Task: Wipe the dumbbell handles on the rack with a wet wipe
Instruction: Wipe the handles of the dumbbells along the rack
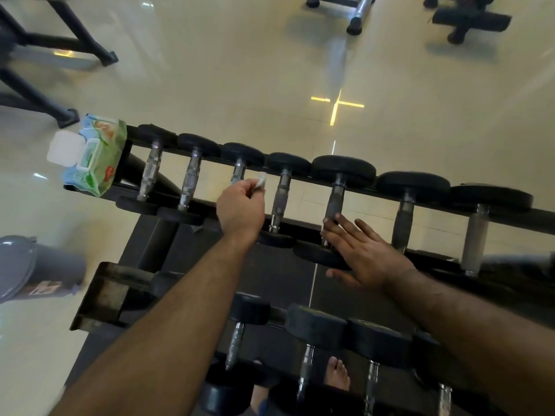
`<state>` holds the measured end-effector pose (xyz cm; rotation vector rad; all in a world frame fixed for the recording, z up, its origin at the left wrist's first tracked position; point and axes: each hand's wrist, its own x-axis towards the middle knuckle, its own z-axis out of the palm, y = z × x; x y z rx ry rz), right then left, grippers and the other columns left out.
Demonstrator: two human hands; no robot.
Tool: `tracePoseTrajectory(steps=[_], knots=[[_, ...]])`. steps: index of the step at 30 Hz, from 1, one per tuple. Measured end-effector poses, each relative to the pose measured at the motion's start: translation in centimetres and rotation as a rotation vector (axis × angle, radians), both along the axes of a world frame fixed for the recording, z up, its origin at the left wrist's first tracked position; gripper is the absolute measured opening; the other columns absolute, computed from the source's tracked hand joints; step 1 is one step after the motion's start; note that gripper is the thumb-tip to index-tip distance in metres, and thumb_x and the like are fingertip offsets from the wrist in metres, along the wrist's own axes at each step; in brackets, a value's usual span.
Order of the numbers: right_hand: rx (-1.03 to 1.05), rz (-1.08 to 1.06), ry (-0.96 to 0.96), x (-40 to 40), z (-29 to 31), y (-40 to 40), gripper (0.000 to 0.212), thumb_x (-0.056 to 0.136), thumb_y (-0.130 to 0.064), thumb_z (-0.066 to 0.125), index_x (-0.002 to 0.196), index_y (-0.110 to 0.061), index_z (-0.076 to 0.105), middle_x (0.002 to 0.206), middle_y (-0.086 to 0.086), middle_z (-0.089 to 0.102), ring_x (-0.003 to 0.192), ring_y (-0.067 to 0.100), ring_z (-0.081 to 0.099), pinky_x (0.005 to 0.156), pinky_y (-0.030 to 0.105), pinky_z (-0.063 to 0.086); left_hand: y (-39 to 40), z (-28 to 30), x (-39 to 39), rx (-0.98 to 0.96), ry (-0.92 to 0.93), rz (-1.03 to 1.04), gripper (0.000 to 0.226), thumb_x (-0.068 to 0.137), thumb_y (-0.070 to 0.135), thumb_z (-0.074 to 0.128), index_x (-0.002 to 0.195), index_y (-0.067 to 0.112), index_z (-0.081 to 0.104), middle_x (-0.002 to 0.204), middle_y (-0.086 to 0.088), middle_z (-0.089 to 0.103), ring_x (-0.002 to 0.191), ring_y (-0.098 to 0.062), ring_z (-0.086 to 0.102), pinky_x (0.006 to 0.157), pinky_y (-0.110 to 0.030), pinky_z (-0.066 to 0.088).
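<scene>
Wipe [262,181] sits pinched in my left hand [240,210] above the third dumbbell handle [238,173]; my right hand [365,255] lies flat, fingers [332,232] straight, on the rack [303,175].

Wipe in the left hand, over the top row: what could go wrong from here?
1. The left hand only pinches a small wad of wet wipe at the fingertips; it could slip and drop through the rack.
2. The right hand rests flat on a dumbbell; if that rolls, fingers may get caught.
3. The wipes pack overhangs the rack's end and could be knocked off.
</scene>
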<state>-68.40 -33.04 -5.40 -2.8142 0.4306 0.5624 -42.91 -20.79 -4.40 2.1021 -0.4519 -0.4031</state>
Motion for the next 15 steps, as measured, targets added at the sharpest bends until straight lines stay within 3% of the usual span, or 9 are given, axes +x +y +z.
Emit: tracePoseTrajectory(steps=[2,3,6,9,10,12,14,15], knots=[[0.01,-0.006,-0.019,0.0,0.0,0.0,0.095,0.097,-0.082,0.018,0.172,-0.027,0.0,0.175,-0.007,-0.021,0.156,0.01,-0.035,0.131,0.045,-0.013,-2.3,-0.1,-0.4,0.061,-0.054,0.008,0.024,0.101,0.035,0.067,0.117,0.022,0.08,0.101,0.008,0.08,0.09,-0.006,0.073,0.069,-0.007,0.052],[0.011,-0.006,-0.02,0.0,0.1,0.1,0.093,0.1,-0.08,0.023,0.172,-0.027,-0.001,0.175,-0.007,-0.022,0.155,0.009,-0.037,0.129,0.042,-0.016,-3.5,-0.1,-0.9,0.083,-0.074,0.009,0.025,0.102,0.031,0.066,0.12,0.02,0.079,0.106,0.005,0.08,0.094,-0.007,0.072,0.064,-0.004,0.045],[0.014,-0.008,-0.012,0.1,0.1,0.1,0.092,0.101,-0.079,0.028,0.171,-0.028,-0.004,0.173,-0.008,-0.025,0.149,0.005,-0.043,0.123,0.037,-0.023,-6.1,-0.1,-3.3,0.184,-0.233,-0.04,0.024,0.105,0.024,0.06,0.121,0.017,0.076,0.105,0.001,0.078,0.098,-0.015,0.07,0.068,-0.015,0.039],[0.017,0.0,-0.012,0.1,0.0,0.1,0.096,0.099,-0.083,0.023,0.172,-0.027,-0.003,0.174,-0.007,-0.025,0.149,0.006,-0.044,0.123,0.038,-0.023,-5.8,-1.2,-4.4,0.326,-0.502,-0.206,0.029,0.103,0.009,0.053,0.123,0.015,0.072,0.104,-0.006,0.076,0.09,-0.025,0.071,0.068,-0.029,0.045],[0.02,0.001,-0.013,0.1,0.0,0.1,0.097,0.098,-0.084,0.022,0.172,-0.026,-0.003,0.174,-0.006,-0.025,0.15,0.007,-0.043,0.125,0.039,-0.022,-5.3,-1.8,-4.4,0.367,-0.595,-0.31,0.034,0.098,0.002,0.054,0.126,0.012,0.071,0.113,-0.009,0.075,0.096,-0.028,0.071,0.073,-0.034,0.051],[0.021,-0.003,-0.011,0.0,0.2,0.2,0.103,0.096,-0.088,0.024,0.172,-0.025,-0.003,0.175,-0.005,-0.025,0.152,0.01,-0.042,0.128,0.042,-0.019,-4.5,-2.6,-3.7,0.449,-0.779,-0.557,0.037,0.09,0.0,0.06,0.125,0.006,0.072,0.128,-0.014,0.072,0.122,-0.032,0.066,0.098,-0.041,0.054],[0.012,-0.007,-0.002,-0.1,0.6,0.4,0.115,0.088,-0.097,0.027,0.171,-0.025,-0.006,0.175,-0.004,-0.026,0.155,0.014,-0.039,0.131,0.046,-0.014,-4.6,-2.6,-2.7,0.56,-0.942,-0.75,0.032,0.089,0.007,0.067,0.12,0.005,0.074,0.131,-0.015,0.071,0.139,-0.034,0.054,0.121,-0.048,0.038],[0.006,-0.006,0.001,-0.2,0.8,0.6,0.12,0.084,-0.101,0.028,0.17,-0.025,-0.008,0.175,-0.004,-0.026,0.155,0.015,-0.039,0.131,0.046,-0.013,-4.9,-2.3,-2.2,0.606,-1.006,-0.821,0.031,0.089,0.011,0.069,0.119,0.005,0.075,0.132,-0.016,0.071,0.141,-0.034,0.052,0.125,-0.05,0.031]])
